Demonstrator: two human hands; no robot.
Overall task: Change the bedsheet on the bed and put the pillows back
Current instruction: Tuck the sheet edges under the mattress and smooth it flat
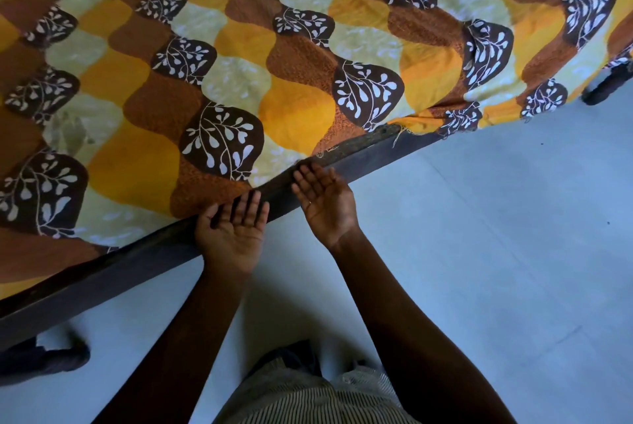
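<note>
Now, from the head view, the orange, brown and pale-green leaf-patterned bedsheet covers the bed, its edge meeting the dark wooden side rail. Left hand and right hand are flat, palms up, empty, fingertips at that edge; best to slide both under evenly.

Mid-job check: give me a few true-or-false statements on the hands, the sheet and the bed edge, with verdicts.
1. The left hand and right hand are palm-up with straight fingers. True.
2. The bedsheet is plain white. False: it is orange, brown and pale yellow with leaf motifs.
3. A pillow lies on the bed. False: none is in view.
4. Toward the right, the bedsheet hangs over the dark bed frame. True.
5. The right hand grips the bedsheet. False: it holds nothing.
</note>
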